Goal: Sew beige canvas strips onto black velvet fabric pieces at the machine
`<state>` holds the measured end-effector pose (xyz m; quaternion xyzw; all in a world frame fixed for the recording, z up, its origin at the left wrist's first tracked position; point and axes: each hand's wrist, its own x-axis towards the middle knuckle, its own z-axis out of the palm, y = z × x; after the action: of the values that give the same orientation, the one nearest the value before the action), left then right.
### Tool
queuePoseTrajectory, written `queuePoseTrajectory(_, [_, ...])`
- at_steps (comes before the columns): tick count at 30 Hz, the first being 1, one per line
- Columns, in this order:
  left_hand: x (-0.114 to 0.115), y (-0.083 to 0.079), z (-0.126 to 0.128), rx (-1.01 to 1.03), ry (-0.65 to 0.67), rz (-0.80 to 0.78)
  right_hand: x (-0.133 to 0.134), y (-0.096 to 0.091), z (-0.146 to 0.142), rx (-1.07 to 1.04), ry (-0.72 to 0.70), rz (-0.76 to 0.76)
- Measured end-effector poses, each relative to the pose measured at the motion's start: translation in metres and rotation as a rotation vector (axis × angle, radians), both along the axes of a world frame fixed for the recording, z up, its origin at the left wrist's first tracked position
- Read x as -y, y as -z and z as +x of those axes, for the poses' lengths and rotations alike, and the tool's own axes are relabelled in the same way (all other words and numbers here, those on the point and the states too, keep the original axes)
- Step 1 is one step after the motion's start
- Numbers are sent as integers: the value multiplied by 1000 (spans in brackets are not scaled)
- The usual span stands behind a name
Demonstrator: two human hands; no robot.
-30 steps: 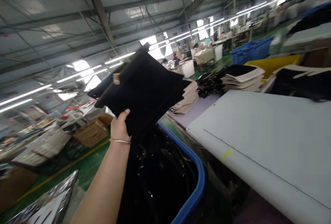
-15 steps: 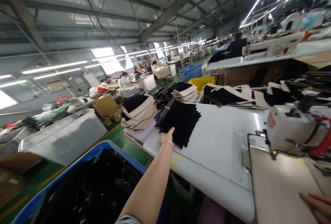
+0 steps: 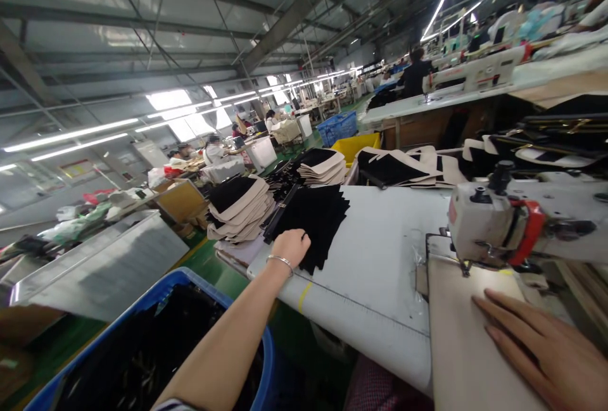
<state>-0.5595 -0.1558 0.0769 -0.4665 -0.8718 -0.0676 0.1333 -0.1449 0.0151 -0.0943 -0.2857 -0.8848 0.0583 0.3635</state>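
My left hand [image 3: 291, 247] is at the near corner of a fanned stack of black fabric pieces [image 3: 317, 218] on the white table. Its fingers are curled in at the fabric, and their tips are partly hidden. A dark strip with a metal fitting [image 3: 281, 208] lies along the stack's left side. My right hand [image 3: 546, 341] rests flat, fingers stretched out, on a beige panel [image 3: 456, 335]. The panel's far end lies beneath the head of a sewing machine [image 3: 494, 224].
A blue bin [image 3: 268, 351] holding dark items stands below the table's left edge. Beige-and-black piles [image 3: 242, 208] sit beside the black stack. More panels [image 3: 403, 164] and a yellow crate [image 3: 354, 145] are behind the white table [image 3: 370, 259]. A person [image 3: 415, 75] is farther back.
The view has swung right, bringing more of the sewing machine and my right hand into sight. My left hand has turned at the black stack, its fingers now more curled.
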Motion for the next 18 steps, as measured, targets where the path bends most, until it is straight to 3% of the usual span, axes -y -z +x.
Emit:
queuePoseTrajectory(3, [6,-32,29,-81,106,77,6,-14,2,184,-34,21])
queuePoseTrajectory(5, [9,-33,65,-49,380,86,10,-26,0,255,-24,47])
queuePoseTrajectory(8, [5,-1,115,232,915,-82,16,-42,-7,290,43,39])
queuePoseTrajectory(10, [-10,31,133,407,1053,-166,20,-47,-10,303,81,33])
queuePoseTrajectory(12, [-35,61,137,419,911,-115,23,-51,-11,317,90,31])
queuePoseTrajectory(14, [-63,82,131,303,600,-16,25,-54,-11,330,82,26])
queuePoseTrajectory(16, [-85,92,123,179,365,17,27,-57,-10,336,75,19])
queuePoseTrajectory(18, [-96,94,116,131,299,13,28,-59,-10,336,74,9])
